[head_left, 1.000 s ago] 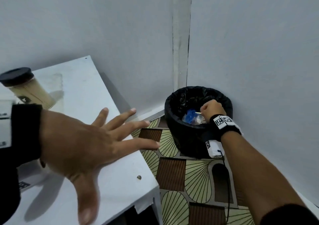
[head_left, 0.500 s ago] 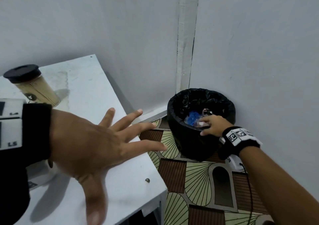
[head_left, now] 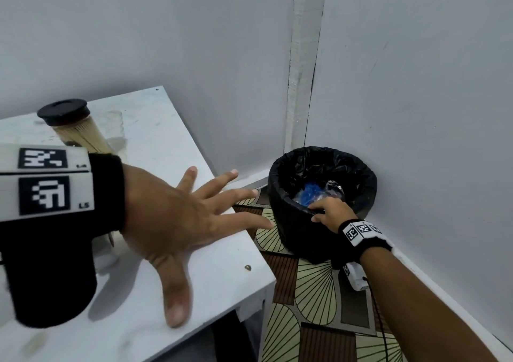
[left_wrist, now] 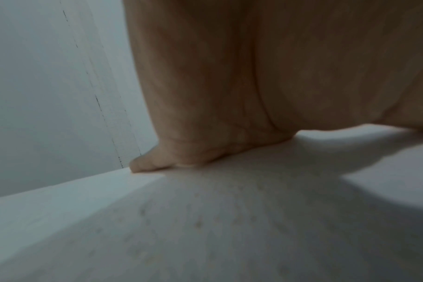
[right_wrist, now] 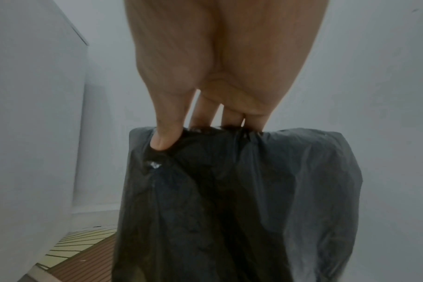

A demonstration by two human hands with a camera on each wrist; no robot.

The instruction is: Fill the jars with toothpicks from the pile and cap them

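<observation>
Left hand spread flat on the white surface, capped toothpick jar behind, right hand seemingly pinching the black-lined bin's rim.

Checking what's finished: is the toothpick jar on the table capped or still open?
Capped. The jar stands on the white table with a black cap seated on top, toothpicks visible inside.

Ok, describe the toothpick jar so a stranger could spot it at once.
Find the white table against the left wall. At its far edge, behind the left hand, stands the clear jar. It is packed with pale toothpicks and wears a black cap.
</observation>
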